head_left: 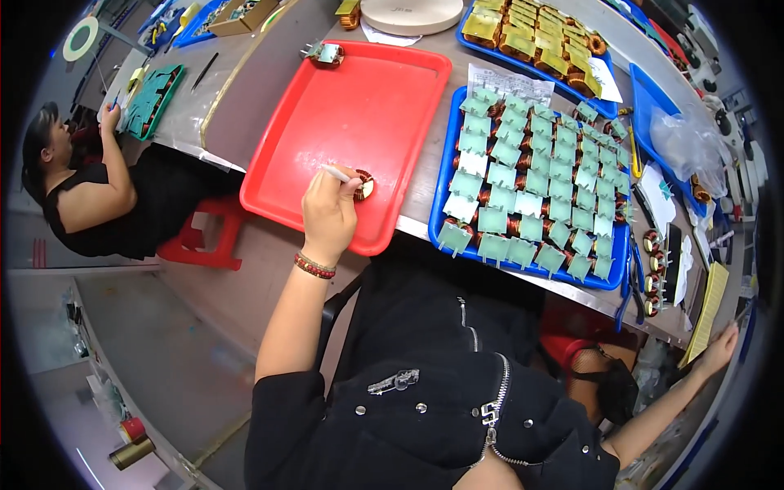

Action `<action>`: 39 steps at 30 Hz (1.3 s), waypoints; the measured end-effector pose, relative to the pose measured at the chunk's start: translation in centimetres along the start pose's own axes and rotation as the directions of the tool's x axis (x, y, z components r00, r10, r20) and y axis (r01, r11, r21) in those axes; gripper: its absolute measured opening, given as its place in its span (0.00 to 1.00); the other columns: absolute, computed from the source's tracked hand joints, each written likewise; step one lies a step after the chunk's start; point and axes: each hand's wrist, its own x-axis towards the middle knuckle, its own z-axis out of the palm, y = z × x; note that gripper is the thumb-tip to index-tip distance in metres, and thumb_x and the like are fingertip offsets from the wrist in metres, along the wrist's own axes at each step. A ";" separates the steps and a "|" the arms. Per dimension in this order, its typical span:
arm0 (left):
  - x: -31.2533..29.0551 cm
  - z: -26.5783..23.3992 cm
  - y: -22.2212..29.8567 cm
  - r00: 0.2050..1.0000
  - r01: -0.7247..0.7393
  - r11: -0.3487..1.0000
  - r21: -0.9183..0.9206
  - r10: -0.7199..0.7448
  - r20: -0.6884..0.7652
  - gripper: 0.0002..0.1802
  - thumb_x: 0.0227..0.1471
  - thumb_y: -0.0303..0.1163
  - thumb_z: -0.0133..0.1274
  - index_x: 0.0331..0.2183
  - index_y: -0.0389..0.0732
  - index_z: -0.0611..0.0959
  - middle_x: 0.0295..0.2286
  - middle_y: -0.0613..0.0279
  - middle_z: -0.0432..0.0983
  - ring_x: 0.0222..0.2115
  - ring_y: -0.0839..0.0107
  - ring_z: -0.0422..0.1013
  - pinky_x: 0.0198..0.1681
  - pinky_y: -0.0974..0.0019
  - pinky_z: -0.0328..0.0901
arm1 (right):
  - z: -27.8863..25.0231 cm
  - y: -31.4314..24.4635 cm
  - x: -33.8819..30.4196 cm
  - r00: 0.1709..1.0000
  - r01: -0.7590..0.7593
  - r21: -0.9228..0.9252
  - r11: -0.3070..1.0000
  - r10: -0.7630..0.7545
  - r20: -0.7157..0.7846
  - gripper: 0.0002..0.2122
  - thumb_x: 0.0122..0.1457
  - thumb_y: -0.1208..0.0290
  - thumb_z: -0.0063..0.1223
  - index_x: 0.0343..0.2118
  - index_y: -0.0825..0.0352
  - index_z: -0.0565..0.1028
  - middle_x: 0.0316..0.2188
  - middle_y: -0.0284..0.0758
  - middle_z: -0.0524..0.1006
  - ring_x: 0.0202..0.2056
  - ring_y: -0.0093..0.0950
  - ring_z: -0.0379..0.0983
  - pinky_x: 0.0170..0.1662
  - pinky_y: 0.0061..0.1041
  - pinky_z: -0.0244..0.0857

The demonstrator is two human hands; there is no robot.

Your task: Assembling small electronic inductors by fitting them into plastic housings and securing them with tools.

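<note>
Your left hand [328, 214] pinches a copper-wound toroid [366, 186]; a slack, edge-only hold could drop it onto the red tray [359, 106]. Your right hand's [719, 348] grip I cannot tell.

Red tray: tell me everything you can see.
The red tray is a shallow rectangle with rounded corners and a raised rim, apparently glossy plastic. It lies flat on the table, its near end overhanging the edge. A green-topped coil sits at its far left corner. The left hand holds another coil over its near part; contact is unclear.
</note>
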 end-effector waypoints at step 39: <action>0.2 0.2 -1.1 0.997 -0.080 0.991 0.106 0.079 0.008 0.08 0.40 0.23 0.52 0.26 0.37 0.70 0.19 0.56 0.67 0.25 0.56 0.66 0.26 0.56 0.60 | 25.6 -41.3 -26.8 0.092 0.473 0.648 0.597 -0.765 0.637 0.09 0.52 0.81 0.47 0.38 0.72 0.70 0.23 0.39 0.70 0.22 0.32 0.66 0.27 0.25 0.60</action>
